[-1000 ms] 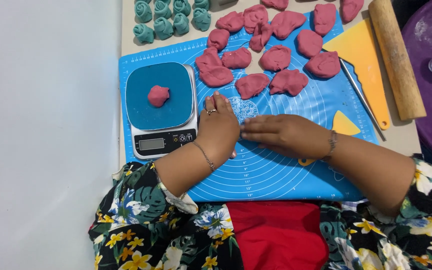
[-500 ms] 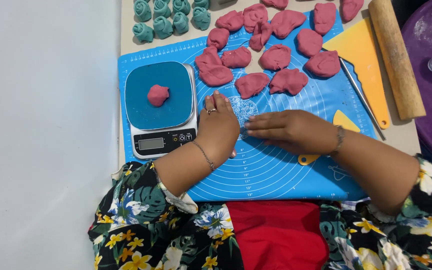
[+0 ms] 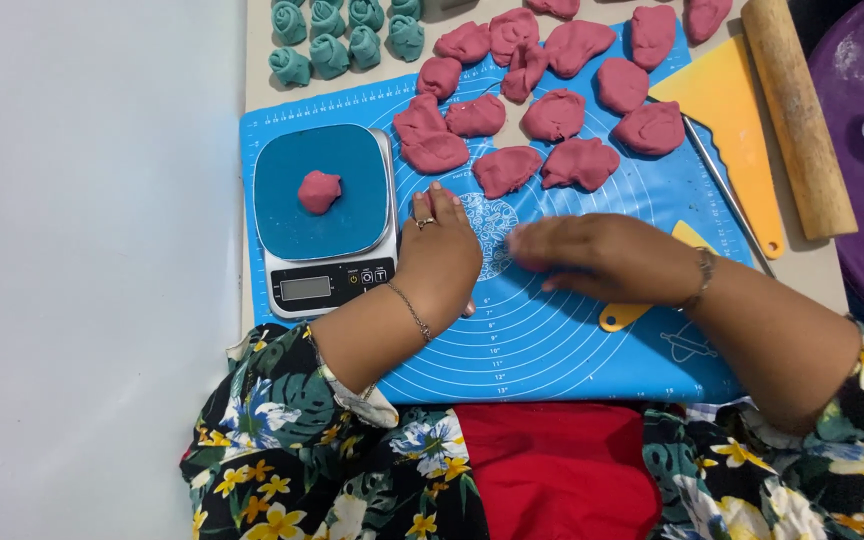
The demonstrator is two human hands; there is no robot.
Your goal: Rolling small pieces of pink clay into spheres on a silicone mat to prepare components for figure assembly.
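Nearest the camera: lap in red cloth [image 3: 552, 465], floral sleeves either side.

Left hand [image 3: 442, 255] rests palm down on the blue mat [image 3: 552, 345], fingers together and pointing away, ring on one finger, thin bracelet at the wrist. Cannot tell whether anything lies under the palm. It sits just beside the right edge of the kitchen scale [image 3: 324, 220].

Right hand [image 3: 592, 255] lies flat on the mat, fingers stretched toward the left hand, fingertips blurred. Nothing visibly gripped; cannot tell what is beneath it. Its wrist covers part of a small yellow scraper [image 3: 632, 310].

On the scale's teal plate: one small lump of pink dough [image 3: 319, 191], apart from both hands.

Farther out on the mat: many pink dough pieces [image 3: 562, 115] in loose rows, well beyond the fingers. To the right, a large yellow scraper [image 3: 727, 120], a thin metal rod [image 3: 722, 190], then a wooden rolling pin [image 3: 800, 115].

Farthest, top left off the mat: teal dough rosettes [image 3: 337, 40] clustered together.
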